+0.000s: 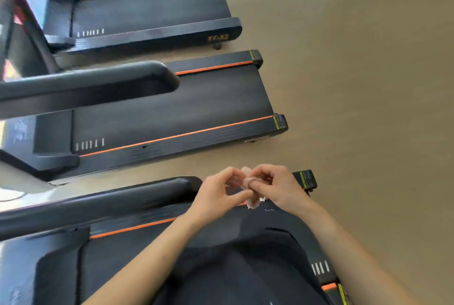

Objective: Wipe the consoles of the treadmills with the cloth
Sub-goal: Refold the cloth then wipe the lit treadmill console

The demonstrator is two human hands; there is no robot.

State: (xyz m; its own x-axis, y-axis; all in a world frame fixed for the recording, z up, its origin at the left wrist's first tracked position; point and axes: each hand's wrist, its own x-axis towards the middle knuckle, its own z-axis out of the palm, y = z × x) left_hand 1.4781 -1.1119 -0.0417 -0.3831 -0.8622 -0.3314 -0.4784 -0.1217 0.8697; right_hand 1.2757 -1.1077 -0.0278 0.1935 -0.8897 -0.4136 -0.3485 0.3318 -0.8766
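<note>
The person's left hand (pixel 216 194) and right hand (pixel 278 188) meet in front of the body, with a small, crumpled pinkish cloth (pixel 245 177) bunched between them. The left fingers (pixel 231 172) are curled, and thumb and forefinger close toward the cloth from its left side. The right fingers (pixel 261 172) are curled over it from the other side, with the right thumb pressed against its middle. Part of the cloth pokes out above the fingertips and part hangs just below them. Directly beneath the fingers lies the belt of the nearest treadmill (pixel 118 268), black with an orange stripe, and the person's dark clothing (pixel 233 270) covers much of it. Its black handrail (pixel 98 202) ends just left of the left fingers. Beyond the fingertips, across a strip of tan floor (pixel 356 83), a 2nd treadmill (pixel 172 113) lies parallel with its own handrail (pixel 86 81), and a 3rd treadmill (pixel 152 10) lies farther off. The far left edge, well away from the fingers, is too blurred to make out.
</note>
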